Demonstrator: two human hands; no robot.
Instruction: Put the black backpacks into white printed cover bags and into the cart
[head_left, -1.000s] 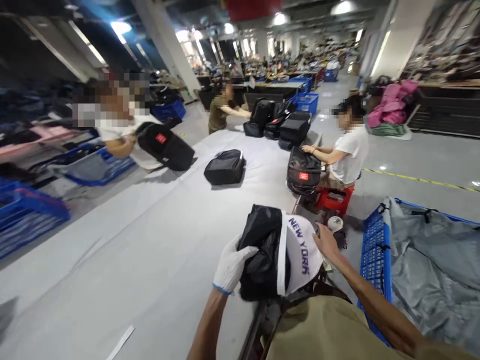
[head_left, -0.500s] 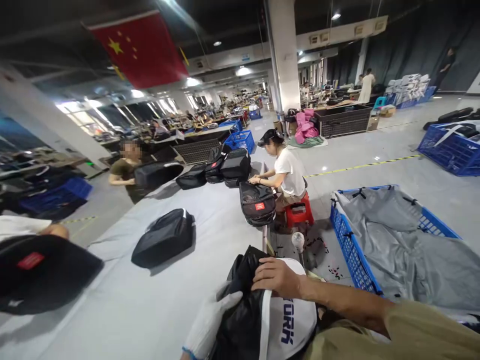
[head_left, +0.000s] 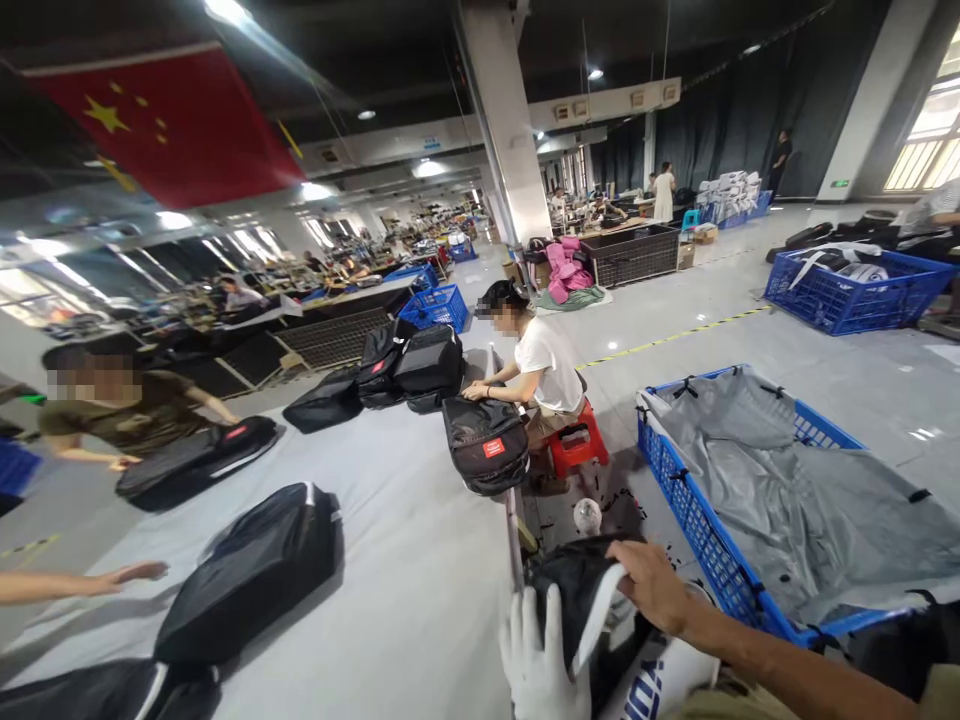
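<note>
As right hand (head_left: 658, 588) grips white trim (head_left: 598, 618), bag (head_left: 568, 580) beside left hand (head_left: 537, 652)

I have my left hand (head_left: 536, 645) in a plain white glove (head_left: 540, 690). The bag (head_left: 574, 575) beside it is black, with white edging (head_left: 598, 617) and a white panel (head_left: 686, 663) lettered in dark blue. My feed shows a whitish tabletop (head_left: 405, 570) and black backpacks (head_left: 247, 570), one bearing a red label (head_left: 493, 447) with white marks. I see a blue crate (head_left: 694, 525) lined with grey sheeting (head_left: 750, 500), a red stool (head_left: 589, 440), a white T-shirt (head_left: 551, 355) and an olive-brown shirt (head_left: 139, 410). Farther off, I pick out yellow-and-black striped floor tape (head_left: 675, 338), a pink bundle (head_left: 568, 270) and a red flag (head_left: 180, 130) with yellow stars.
</note>
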